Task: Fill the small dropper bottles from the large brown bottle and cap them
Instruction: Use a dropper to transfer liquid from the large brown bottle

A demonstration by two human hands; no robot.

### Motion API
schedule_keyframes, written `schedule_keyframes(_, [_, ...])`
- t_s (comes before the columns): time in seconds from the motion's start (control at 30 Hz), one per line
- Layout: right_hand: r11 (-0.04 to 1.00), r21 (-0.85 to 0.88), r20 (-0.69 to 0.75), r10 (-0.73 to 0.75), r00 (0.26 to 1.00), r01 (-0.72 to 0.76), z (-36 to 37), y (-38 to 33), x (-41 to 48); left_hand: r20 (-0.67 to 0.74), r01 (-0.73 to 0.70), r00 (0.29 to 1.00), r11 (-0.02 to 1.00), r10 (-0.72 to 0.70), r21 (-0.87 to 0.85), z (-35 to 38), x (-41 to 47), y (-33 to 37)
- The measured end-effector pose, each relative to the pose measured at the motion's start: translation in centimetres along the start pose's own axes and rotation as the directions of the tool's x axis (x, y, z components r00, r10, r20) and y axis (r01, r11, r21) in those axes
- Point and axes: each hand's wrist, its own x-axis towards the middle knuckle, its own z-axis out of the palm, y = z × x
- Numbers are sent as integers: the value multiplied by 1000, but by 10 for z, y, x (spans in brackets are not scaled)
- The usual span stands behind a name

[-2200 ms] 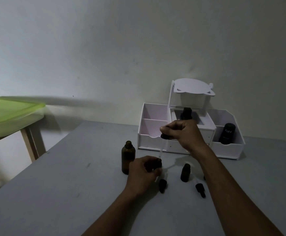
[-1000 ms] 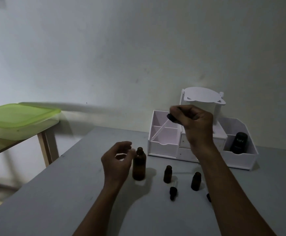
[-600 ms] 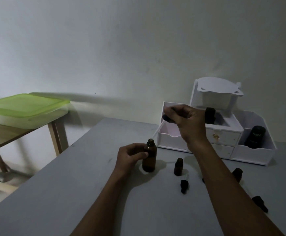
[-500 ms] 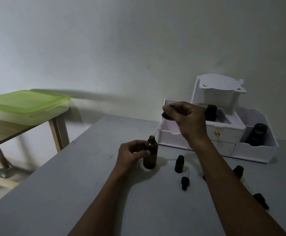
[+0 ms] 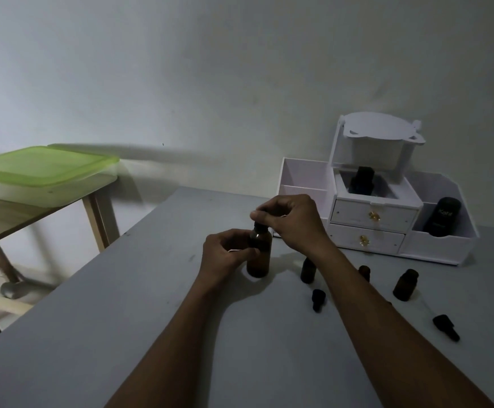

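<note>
Upright, brown bottle [image 5: 258, 264] in left fingers [image 5: 243, 252], dropper [image 5: 259, 224] atop

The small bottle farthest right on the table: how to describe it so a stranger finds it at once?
Start at the white drawer organiser at the back of the grey table. In front of its right-hand compartment stands a small brown bottle. It is the rightmost bottle standing on the tabletop, with a black dropper cap lying to its right, nearer the camera.
</note>
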Motion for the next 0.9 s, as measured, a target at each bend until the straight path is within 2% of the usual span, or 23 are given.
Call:
schedule_keyframes(0.7, [1000,13,-30,-16,999,16,4,0,-1,-14,8,1000,1000,-8,24,0,-1,2])
schedule_keyframes(0.9, [993,92,-85,-63,994,71,-3,-21,1,-35,5,999,1000,-5,-3,0,-1,3])
